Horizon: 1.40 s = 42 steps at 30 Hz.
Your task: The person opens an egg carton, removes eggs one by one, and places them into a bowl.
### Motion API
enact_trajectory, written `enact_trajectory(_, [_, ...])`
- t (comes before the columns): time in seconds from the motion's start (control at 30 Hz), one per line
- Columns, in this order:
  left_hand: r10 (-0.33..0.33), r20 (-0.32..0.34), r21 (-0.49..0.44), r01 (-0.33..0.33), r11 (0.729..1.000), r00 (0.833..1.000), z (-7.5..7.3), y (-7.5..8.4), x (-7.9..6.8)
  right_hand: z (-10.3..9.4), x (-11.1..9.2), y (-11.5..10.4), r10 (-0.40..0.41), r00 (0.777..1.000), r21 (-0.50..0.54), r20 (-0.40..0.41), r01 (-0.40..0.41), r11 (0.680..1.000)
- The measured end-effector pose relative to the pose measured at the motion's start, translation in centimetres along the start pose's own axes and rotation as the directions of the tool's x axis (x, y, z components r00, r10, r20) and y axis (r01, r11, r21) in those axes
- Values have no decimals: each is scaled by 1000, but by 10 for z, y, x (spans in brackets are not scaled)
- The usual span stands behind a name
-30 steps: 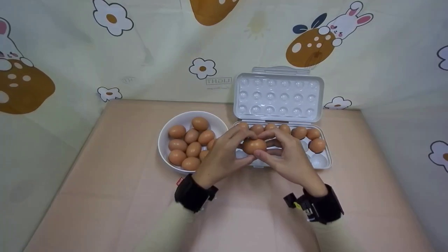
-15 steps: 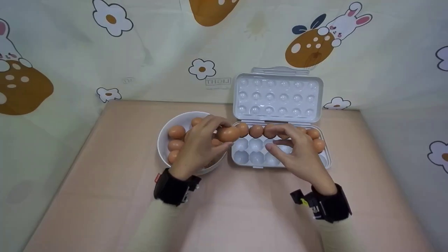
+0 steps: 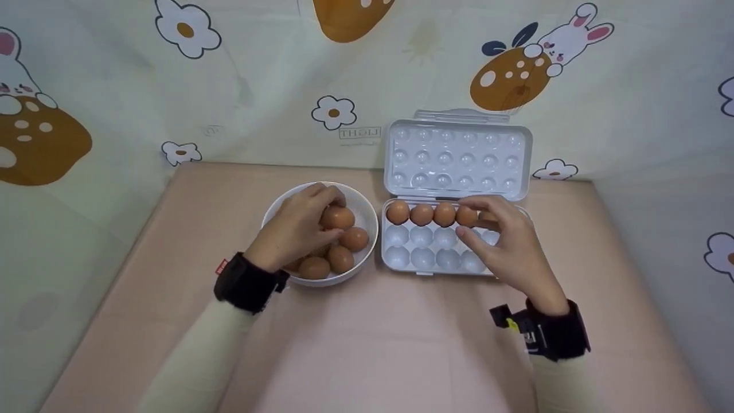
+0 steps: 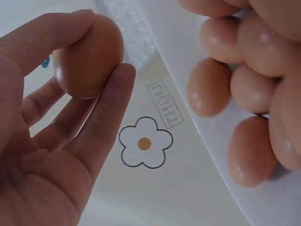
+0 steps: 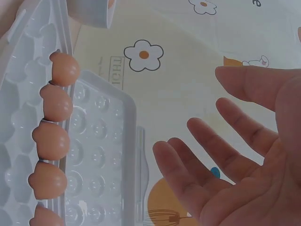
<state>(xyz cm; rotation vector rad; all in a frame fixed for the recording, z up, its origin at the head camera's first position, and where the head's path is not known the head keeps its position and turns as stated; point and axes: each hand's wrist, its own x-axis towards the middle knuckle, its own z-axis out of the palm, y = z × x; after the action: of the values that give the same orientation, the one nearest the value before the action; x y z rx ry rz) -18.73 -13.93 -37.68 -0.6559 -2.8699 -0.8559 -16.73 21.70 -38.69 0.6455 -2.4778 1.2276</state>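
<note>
My left hand point(image 3: 295, 229) is over the white bowl point(image 3: 360, 207), pinching a brown egg point(image 4: 89, 56) between thumb and fingers. Below it, several more brown eggs point(image 3: 354, 239) lie in the bowl, some hidden by the hand. At the right, my right hand point(image 3: 510, 246) hovers above the egg carton point(image 3: 421, 236), thumb and fingers spread with nothing between them, as the right wrist view shows. Eggs point(image 3: 421, 214) line the carton's back row; the hand covers its right end. Its front cups on the left hold none.
Behind the tray part, the carton's dimpled lid point(image 3: 459, 158) stands raised. Bowl and carton sit side by side on a pinkish tablecloth point(image 3: 367, 344). A patterned cloth backdrop point(image 3: 258, 86) rises at the table's far edge.
Both hands were together at an egg over the carton. The left hand has carried an egg leftward to the bowl; the right hand has let go and drifted right, fingers apart.
</note>
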Motion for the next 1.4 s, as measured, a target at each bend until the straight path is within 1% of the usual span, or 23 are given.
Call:
enact_trajectory(0.07, [-25, 57, 16, 24, 1000, 998, -1, -3, 1, -2, 0, 1, 11, 1000, -21, 5, -11, 1000])
enact_trajectory(0.2, [-63, 154, 16, 61, 998, 986, -1, -9, 5, -4, -1, 4, 25, 1000, -52, 6, -25, 998])
enact_trajectory(0.3, [-82, 205, 11, 81, 997, 975, 1, -13, 8, -5, 0, 5, 27, 1000, -51, 3, -26, 998])
enact_trajectory(0.4, [-92, 233, 8, 92, 996, 968, 2, -16, 9, -5, 0, 5, 17, 1000, -64, 3, -17, 998])
enact_trajectory(0.5, [-118, 243, -9, 123, 992, 963, 2, -18, 9, -4, 1, 6, 3, 1000, -81, 5, -3, 997])
enact_trajectory(0.63, [-187, 242, -45, 203, 978, 952, 5, -18, 9, -5, 1, 6, -1, 1000, -96, 0, 1, 995])
enact_trajectory(0.7, [-209, 238, -61, 229, 971, 949, 7, -18, 8, -5, 1, 6, 3, 1000, -94, -1, -3, 996])
enact_trajectory(0.77, [-209, 232, -62, 229, 971, 950, 8, -17, 8, -5, 1, 6, 5, 1000, -88, 0, -5, 996])
enact_trajectory(0.87, [-180, 231, -78, 203, 976, 956, 10, -18, 8, -5, 0, 7, 5, 1000, -80, 3, -5, 997])
enact_trajectory(1.0, [-144, 239, -68, 165, 984, 960, 11, -18, 8, -5, -1, 8, 1, 1000, -89, 3, 0, 996])
enact_trajectory(1.2, [-154, 232, -29, 165, 986, 960, 11, -17, 9, -6, 0, 9, -12, 1000, -83, 3, 12, 996])
enact_trajectory(1.4, [-165, 215, -45, 179, 983, 962, 9, -16, 7, -8, 0, 10, -10, 1000, -72, -4, 10, 997])
